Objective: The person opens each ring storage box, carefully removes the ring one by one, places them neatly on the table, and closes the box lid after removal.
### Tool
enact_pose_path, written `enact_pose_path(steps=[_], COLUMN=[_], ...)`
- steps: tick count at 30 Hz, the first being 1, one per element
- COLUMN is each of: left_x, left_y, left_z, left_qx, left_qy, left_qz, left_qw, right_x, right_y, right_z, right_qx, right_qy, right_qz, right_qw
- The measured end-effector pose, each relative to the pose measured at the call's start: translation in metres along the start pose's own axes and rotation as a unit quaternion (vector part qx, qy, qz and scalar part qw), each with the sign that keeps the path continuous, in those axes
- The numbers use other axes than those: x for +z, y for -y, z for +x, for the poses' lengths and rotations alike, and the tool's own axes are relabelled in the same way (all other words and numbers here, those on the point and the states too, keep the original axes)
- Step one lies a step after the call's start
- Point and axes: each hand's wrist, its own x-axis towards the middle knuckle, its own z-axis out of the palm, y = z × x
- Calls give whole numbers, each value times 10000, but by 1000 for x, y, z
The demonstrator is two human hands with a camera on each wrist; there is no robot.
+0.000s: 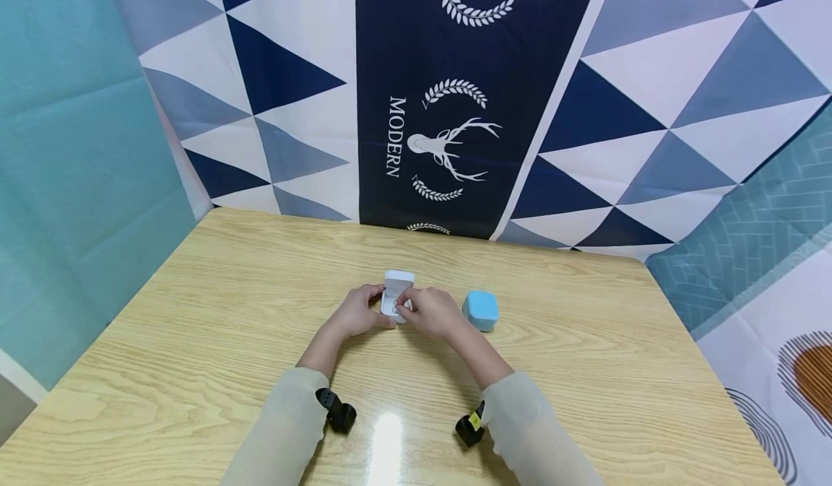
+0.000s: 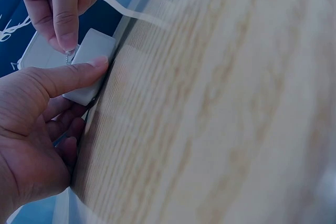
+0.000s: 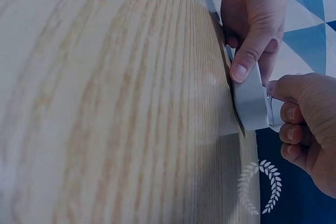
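A small white ring box (image 1: 399, 276) stands on the table with its lid raised toward the far side. My left hand (image 1: 357, 314) grips the box by its left side, and in the left wrist view the thumb lies along the front of the base. From the right, my right hand (image 1: 437, 313) pinches a thin silver ring (image 2: 68, 57) between thumb and index finger. The ring is right at the cushion inside the box, partly hidden by the fingertips. Close to the right hand's wrist sits a light blue rounded box (image 1: 481, 310).
Both hands work over a wood-grain table (image 1: 260, 269). Behind its far edge hangs a patterned cloth (image 1: 292, 89) with triangles and a deer print. A teal curtain (image 1: 78, 146) hangs at the left. Black wrist cameras (image 1: 341, 417) are strapped at both sleeves.
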Motion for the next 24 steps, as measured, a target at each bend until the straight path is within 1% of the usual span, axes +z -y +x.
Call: enact_pose_path(steps=[10, 24], left_x=[1, 0], left_y=[2, 3], left_z=[1, 1], left_qx=[43, 121], left_qy=[-28, -57], left_qz=[78, -28], left_qw=[10000, 9999], right_x=[0, 0], right_y=[1, 4], right_z=[-2, -5], right_qx=[-76, -229], right_qy=[-21, -61], right_qz=[-24, -82], right_qw=[10000, 9997])
